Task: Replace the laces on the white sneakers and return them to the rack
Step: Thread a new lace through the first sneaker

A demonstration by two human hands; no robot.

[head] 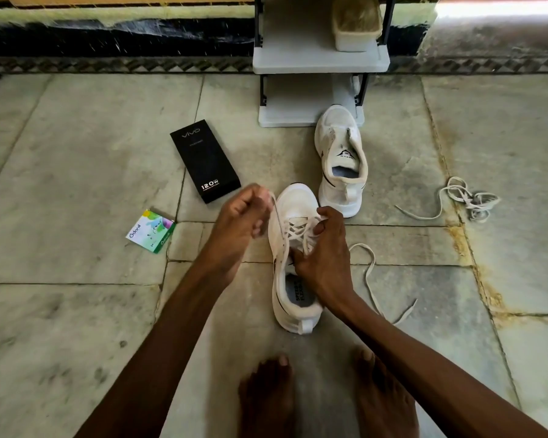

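**Near sneaker half laced: mind the ends**

Your left hand (244, 213) is clenched on one lace end (274, 205), drawn up and to the left, taut from the eyelets. Your right hand (325, 260) grips the near sneaker (298, 200) at the tongue, with the thumb across the crossings. The shoe stands on the floor (76, 153) just ahead of your bare feet. The other lace end (369, 270) trails loose to the right.

Risks, as judged:
- Pull harder on the left and the loose end may run short or slip out of its eyelet.
- Ease the right-hand grip and the light shoe will likely tip or skid toward the pull.
- A skipped eyelet under your thumb would go unseen.

The far sneaker (340, 197) stands unlaced at the foot of the rack (317, 63). The tangled laces (470, 200) lie well off to the right, likely the old ones, so don't mix them in.

Containers:
- The black box (204, 161) and small packet (151, 230) are both closed, contents unseen.
- The white tub (356, 42) on the rack shelf holds something tan and bristly, probably a brush.
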